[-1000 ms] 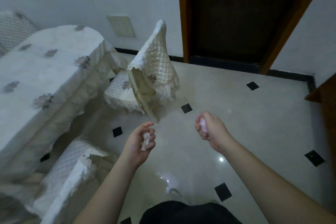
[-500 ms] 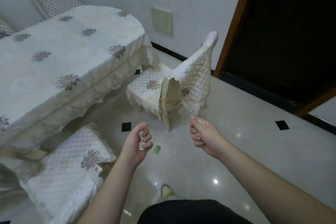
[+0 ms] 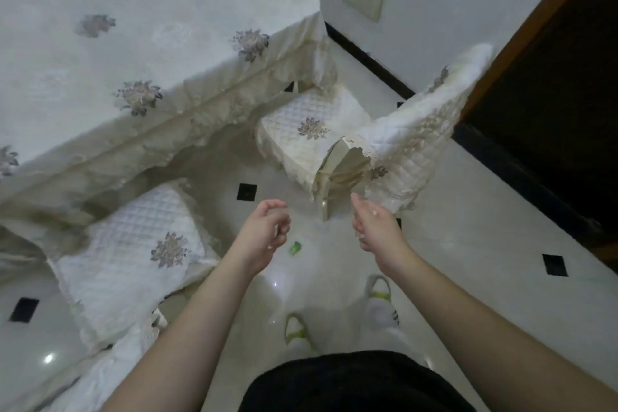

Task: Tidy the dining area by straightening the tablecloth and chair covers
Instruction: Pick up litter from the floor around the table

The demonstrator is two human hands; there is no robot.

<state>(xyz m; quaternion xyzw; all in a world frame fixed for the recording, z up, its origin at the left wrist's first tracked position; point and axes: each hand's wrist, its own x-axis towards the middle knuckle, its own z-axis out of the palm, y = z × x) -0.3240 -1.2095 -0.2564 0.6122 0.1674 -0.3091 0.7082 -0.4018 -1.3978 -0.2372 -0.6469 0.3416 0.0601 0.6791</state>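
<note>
Now nearer the chair cover [image 3: 414, 144]; left hand [image 3: 267, 231] loosely curled, hold unclear; right hand [image 3: 374, 224] opened, fingers relaxed.

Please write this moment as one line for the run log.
phase: reaching | left hand: loosely curled, near nothing | right hand: fingers extended beside chair-back cover hem, contact unclear | tablecloth: untouched

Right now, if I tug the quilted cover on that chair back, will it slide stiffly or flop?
Probably flop: the chair-back cover hangs in soft folds with a ragged lace hem. Likely light, being thin quilted fabric. It may snag, since its hem already rides up over the bare frame.
</note>
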